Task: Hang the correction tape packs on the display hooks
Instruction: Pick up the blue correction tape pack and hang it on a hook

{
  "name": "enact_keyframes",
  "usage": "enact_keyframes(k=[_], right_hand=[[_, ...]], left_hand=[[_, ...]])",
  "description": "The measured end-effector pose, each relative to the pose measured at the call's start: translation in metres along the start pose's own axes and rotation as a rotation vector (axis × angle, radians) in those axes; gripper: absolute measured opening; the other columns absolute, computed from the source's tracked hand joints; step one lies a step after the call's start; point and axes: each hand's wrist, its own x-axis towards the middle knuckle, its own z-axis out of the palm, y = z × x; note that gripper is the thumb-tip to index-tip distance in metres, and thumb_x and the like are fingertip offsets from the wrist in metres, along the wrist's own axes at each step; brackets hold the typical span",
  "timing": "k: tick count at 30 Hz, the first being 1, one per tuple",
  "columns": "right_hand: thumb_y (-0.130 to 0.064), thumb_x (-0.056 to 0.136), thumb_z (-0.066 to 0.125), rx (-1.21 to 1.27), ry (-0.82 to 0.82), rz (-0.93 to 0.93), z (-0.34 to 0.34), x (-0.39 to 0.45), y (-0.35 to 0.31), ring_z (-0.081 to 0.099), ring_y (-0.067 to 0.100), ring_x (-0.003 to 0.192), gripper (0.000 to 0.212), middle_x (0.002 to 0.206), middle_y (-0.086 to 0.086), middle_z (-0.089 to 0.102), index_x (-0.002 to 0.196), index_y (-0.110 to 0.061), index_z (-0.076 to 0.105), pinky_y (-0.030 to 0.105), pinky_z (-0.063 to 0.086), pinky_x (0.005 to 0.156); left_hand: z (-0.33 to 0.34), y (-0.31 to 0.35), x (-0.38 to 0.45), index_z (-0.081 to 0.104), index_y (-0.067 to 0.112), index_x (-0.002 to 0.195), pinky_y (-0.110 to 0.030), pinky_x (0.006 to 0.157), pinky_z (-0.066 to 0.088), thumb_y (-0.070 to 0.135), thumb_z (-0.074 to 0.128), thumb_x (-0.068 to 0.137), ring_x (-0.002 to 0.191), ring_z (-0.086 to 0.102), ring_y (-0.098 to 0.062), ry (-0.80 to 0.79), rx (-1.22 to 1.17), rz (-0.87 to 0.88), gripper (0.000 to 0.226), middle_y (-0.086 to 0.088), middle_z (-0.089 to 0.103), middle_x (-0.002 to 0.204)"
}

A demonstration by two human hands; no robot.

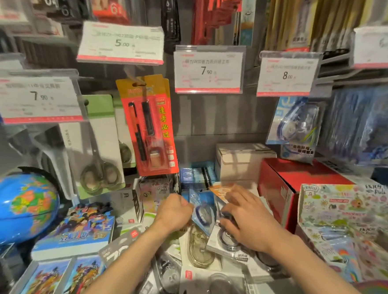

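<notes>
My left hand [173, 213] is closed on a blue correction tape pack [203, 211], holding it upright over the pile. My right hand [246, 216] lies fingers-down on a white pack with a dark tape wheel [225, 241] in that pile. Several more packs [198, 282] lie loose on the shelf below both hands. A blue correction tape pack [295, 122] hangs on the hook under the 8.00 price tag [287, 73]. Nothing hangs on the hook under the 7.90 tag [208, 71], straight above my hands.
A red pen pack [149, 127] and scissors [98, 151] hang at the left. A globe [20, 205] stands far left. A white box [242, 161] and a red box [282, 182] sit behind my right hand, sticker sheets [350, 223] to the right, cartoon notebooks [79, 230] lower left.
</notes>
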Motion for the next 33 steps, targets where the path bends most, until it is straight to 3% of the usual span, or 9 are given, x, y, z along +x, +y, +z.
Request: enact_keyframes(k=[3, 5, 8, 10, 16, 19, 23, 28, 33], right_hand=[[-0.050, 0.100, 0.042, 0.015, -0.014, 0.004, 0.000, 0.002, 0.000, 0.024, 0.025, 0.147, 0.043, 0.143, 0.000, 0.046, 0.129, -0.027, 0.063, 0.039, 0.011, 0.124], [-0.051, 0.099, 0.041, 0.012, -0.020, 0.018, -0.001, 0.005, -0.002, 0.026, 0.025, 0.146, 0.043, 0.143, -0.001, 0.047, 0.128, -0.028, 0.063, 0.038, 0.010, 0.123], [-0.051, 0.100, 0.042, 0.034, -0.018, 0.030, -0.003, 0.010, -0.011, 0.029, 0.023, 0.143, 0.044, 0.145, -0.002, 0.047, 0.131, -0.027, 0.060, 0.038, 0.013, 0.121], [-0.050, 0.100, 0.044, 0.115, 0.013, 0.043, -0.004, 0.013, -0.018, 0.034, 0.021, 0.140, 0.045, 0.145, -0.002, 0.049, 0.135, -0.025, 0.057, 0.035, 0.018, 0.118], [-0.045, 0.101, 0.052, 0.536, 0.100, 0.137, -0.023, 0.006, -0.041, 0.048, 0.012, 0.132, 0.051, 0.135, -0.010, 0.055, 0.146, -0.025, 0.042, 0.020, 0.035, 0.098], [-0.037, 0.099, 0.059, 0.810, 0.087, 0.172, -0.031, -0.006, -0.041, 0.062, 0.003, 0.116, 0.039, 0.118, -0.023, 0.061, 0.135, -0.034, 0.046, 0.023, 0.046, 0.098], [-0.031, 0.094, 0.065, 0.908, 0.219, 0.185, -0.049, -0.027, -0.023, 0.066, 0.008, 0.109, 0.034, 0.117, -0.019, 0.066, 0.106, -0.054, 0.045, 0.034, 0.051, 0.100], [-0.025, 0.090, 0.072, 0.979, 0.390, 0.153, -0.080, -0.056, 0.019, 0.068, 0.003, 0.104, 0.058, 0.124, -0.015, 0.064, 0.133, -0.045, 0.039, 0.032, 0.054, 0.095], [-0.016, 0.084, 0.079, 1.156, 0.461, 0.142, -0.108, -0.087, 0.089, 0.074, 0.005, 0.079, 0.063, 0.103, -0.010, 0.072, 0.137, -0.032, 0.048, 0.020, 0.056, 0.064]], left_hand=[[-0.018, -0.006, -0.010, 0.045, 0.020, 0.040, -0.042, 0.075, 0.058, 0.006, 0.048, 0.075, 0.053, 0.064, -0.021, 0.028, -0.220, -0.045, 0.038, 0.008, 0.044, 0.043], [-0.029, -0.012, -0.016, 0.056, 0.020, 0.055, -0.048, 0.085, 0.060, 0.002, 0.051, 0.083, 0.054, 0.066, -0.019, 0.064, -0.332, -0.069, 0.033, 0.006, 0.051, 0.043], [-0.043, -0.022, -0.028, 0.064, 0.004, 0.091, -0.037, 0.075, 0.063, 0.011, 0.061, 0.096, 0.059, 0.070, -0.020, 0.090, -0.462, -0.083, 0.009, 0.005, 0.061, 0.044], [-0.051, -0.024, -0.041, 0.064, 0.001, 0.101, -0.021, 0.058, 0.056, 0.014, 0.060, 0.099, 0.064, 0.072, -0.023, 0.083, -0.513, -0.065, 0.014, 0.003, 0.065, 0.050], [-0.049, -0.020, -0.069, 0.065, -0.003, 0.107, -0.019, 0.055, 0.050, 0.013, 0.059, 0.099, 0.071, 0.066, -0.029, 0.004, -0.612, 0.009, 0.018, 0.000, 0.065, 0.050], [-0.036, -0.008, -0.080, 0.063, -0.009, 0.108, -0.019, 0.052, 0.049, 0.010, 0.061, 0.097, 0.055, 0.064, -0.019, -0.057, -0.656, 0.052, 0.022, -0.009, 0.071, 0.060], [-0.016, 0.022, -0.088, 0.060, -0.010, 0.102, -0.020, 0.047, 0.047, 0.003, 0.061, 0.094, 0.051, 0.067, -0.020, -0.076, -0.742, 0.118, 0.016, -0.016, 0.072, 0.067], [0.008, 0.081, -0.099, 0.060, -0.004, 0.104, -0.020, 0.047, 0.049, 0.001, 0.061, 0.093, 0.048, 0.065, -0.017, -0.024, -0.793, 0.206, 0.012, -0.016, 0.072, 0.072], [0.049, 0.151, -0.110, 0.060, -0.003, 0.107, -0.018, 0.047, 0.048, 0.001, 0.060, 0.094, 0.048, 0.061, -0.013, 0.046, -0.764, 0.283, 0.013, -0.023, 0.064, 0.075]])
